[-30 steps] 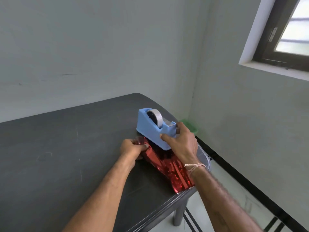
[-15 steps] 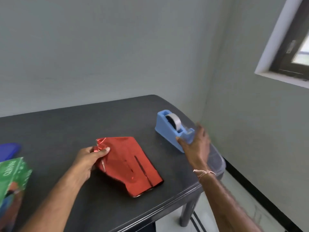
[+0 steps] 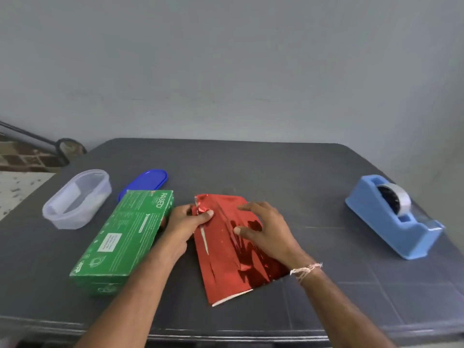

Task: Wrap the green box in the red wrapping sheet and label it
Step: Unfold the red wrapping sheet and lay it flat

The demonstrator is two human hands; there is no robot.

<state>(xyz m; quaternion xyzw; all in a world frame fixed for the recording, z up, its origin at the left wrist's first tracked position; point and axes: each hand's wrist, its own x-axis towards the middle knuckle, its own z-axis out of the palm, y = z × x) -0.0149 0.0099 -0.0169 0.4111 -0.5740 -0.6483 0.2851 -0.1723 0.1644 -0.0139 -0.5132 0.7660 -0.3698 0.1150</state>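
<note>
A folded shiny red wrapping sheet [image 3: 226, 257] lies flat in the middle of the dark table [image 3: 288, 177]. My left hand [image 3: 187, 222] pinches its crumpled far-left corner between thumb and fingers. My right hand [image 3: 263, 229] rests on the sheet's upper right part with spread fingers. The green box [image 3: 123, 237] lies on its side just left of my left hand, close to my wrist.
A blue tape dispenser [image 3: 391, 219] with a tape roll stands at the right, near the table's edge. At the far left sit a clear plastic container [image 3: 75, 199] and, behind the green box, a blue lid [image 3: 145, 182]. A grey wall rises behind the table.
My left hand has carried the red sheet from the right end to the table's middle. My right hand let go of the tape dispenser and came to rest on the sheet. The view swung left.
</note>
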